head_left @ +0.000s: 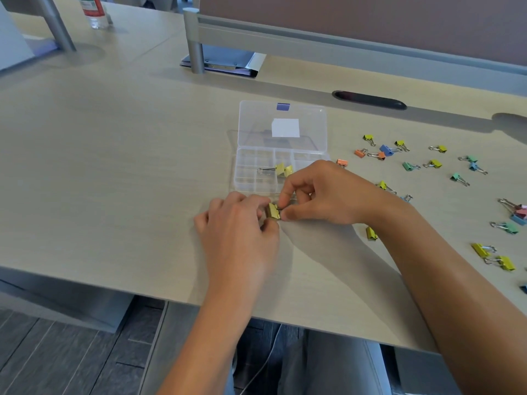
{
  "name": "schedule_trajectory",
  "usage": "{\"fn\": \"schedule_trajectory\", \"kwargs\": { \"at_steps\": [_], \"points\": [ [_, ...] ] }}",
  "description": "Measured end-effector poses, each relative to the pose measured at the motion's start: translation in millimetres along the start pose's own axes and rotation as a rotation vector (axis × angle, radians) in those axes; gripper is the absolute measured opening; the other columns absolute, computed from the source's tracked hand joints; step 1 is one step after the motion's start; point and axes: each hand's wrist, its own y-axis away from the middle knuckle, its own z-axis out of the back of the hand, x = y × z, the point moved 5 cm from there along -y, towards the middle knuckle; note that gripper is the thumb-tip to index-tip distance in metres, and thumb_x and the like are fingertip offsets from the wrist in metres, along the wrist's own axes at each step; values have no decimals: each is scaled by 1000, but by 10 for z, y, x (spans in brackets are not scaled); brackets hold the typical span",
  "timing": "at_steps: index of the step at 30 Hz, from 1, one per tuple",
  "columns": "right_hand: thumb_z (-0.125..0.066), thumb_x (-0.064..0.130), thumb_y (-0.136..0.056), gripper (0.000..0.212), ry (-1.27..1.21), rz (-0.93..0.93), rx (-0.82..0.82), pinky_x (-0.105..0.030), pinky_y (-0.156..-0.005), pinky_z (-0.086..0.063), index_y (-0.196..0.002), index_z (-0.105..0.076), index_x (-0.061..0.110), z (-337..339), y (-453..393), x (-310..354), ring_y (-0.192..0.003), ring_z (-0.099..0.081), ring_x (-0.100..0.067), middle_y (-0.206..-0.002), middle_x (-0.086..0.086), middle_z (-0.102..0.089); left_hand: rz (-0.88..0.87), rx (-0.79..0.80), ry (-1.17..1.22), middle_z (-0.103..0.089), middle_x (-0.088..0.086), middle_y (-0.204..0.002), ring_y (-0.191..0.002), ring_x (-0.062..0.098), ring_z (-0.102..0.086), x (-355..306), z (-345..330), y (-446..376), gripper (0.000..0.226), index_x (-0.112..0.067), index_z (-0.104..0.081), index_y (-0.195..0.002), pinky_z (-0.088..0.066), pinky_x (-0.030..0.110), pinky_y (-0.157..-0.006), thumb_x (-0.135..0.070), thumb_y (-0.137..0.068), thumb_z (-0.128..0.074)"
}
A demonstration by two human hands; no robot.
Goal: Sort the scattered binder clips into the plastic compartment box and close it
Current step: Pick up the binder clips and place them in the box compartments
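A clear plastic compartment box (251, 178) lies open at the desk's middle, its lid (282, 124) raised behind it. Yellow binder clips (283, 169) sit in one of its compartments. Just in front of the box, my left hand (236, 223) and my right hand (328, 192) both pinch one yellow binder clip (273, 210) between their fingertips. Several loose clips, yellow (506, 262), green (410, 166), blue (386, 149), orange (360, 152) and pink (520, 212), lie scattered on the desk to the right.
A grey partition post (195, 41) with a dark folder (228, 62) at its foot stands behind the box. A water bottle (94, 11) is at the far left. A cable slot (369, 99) opens at the back right. The desk edge (171, 299) runs close below my wrists.
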Motion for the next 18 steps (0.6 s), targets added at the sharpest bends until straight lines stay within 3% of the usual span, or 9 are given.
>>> {"fn": "schedule_trajectory", "kwargs": {
  "at_steps": [9,15,18],
  "points": [
    [-82,29,-85,14,17,-73,48,-19,-50,-33,-80,-73,19,-12,16,-48,-48,-41,-7,-49,8,-50,-41,-2,40,-57,-17,-90,-94,13,-50,-22,21,15,34,-42,-64,-106,-24,31,-83,-17,-84,-67],
    [-79,31,-87,22,23,-101,86,-28,-56,-34,-73,-67,19,-24,38,-58,-49,-38,-10,-49,8,-47,-28,-15,89,-65,-16,-92,-98,14,-54,5,-16,-14,31,-36,-68,-110,-26,31,-86,-17,-86,-65],
    [-77,29,-90,22,-21,-86,81,-26,-53,-32,-76,-67,16,-4,58,-39,-50,-35,-12,-51,5,-45,-30,-48,122,-66,-13,-89,-94,17,-59,12,-14,-10,25,-31,-72,-106,-38,38,-92,-16,-87,-64]
  ]
}}
